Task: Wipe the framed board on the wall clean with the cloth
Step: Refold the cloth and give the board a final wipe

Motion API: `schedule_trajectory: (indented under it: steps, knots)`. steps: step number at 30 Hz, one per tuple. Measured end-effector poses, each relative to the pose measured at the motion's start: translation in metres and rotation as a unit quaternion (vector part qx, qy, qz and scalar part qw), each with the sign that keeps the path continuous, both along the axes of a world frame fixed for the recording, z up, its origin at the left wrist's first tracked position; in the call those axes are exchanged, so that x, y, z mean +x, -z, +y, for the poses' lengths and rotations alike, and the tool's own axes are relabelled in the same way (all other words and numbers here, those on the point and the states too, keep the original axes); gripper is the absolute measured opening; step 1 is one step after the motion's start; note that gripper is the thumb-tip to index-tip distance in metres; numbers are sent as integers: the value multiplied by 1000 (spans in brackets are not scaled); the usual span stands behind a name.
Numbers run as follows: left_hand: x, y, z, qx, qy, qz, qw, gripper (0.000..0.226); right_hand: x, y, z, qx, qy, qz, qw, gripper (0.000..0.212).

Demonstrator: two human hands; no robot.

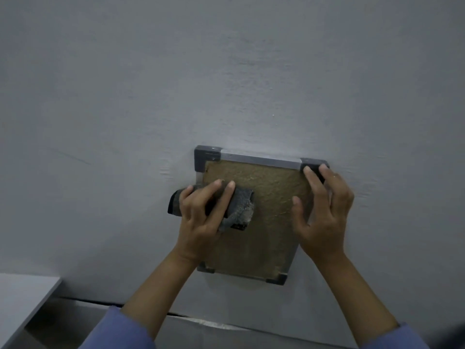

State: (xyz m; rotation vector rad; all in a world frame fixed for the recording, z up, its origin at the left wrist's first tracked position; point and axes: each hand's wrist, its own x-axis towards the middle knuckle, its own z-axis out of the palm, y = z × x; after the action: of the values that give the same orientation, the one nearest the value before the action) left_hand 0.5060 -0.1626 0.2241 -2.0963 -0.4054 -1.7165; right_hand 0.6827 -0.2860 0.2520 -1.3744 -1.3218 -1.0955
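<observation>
- My left hand (201, 217) presses the folded cloth (239, 207) on the framed board (266, 197), left side.
- My right hand (324, 210), fingers apart, steadies its right edge.
- I judge the wiping is underway; most of the surface remains.

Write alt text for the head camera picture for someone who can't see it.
A left hand presses a dark folded cloth against a small brown framed board on a grey wall, while the right hand steadies the board's upper right corner.

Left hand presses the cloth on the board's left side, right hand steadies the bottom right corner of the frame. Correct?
Not quite. In the head view the right hand steadies the frame's top right corner, not the bottom. The left hand does press the cloth on the board.
</observation>
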Motion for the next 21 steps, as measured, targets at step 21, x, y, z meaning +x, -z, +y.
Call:
schedule_trajectory:
  steps: [21]
  knots:
    - [14,3,18,51,-45,-31,997,44,42,19,29,35,5,-108,993,41]
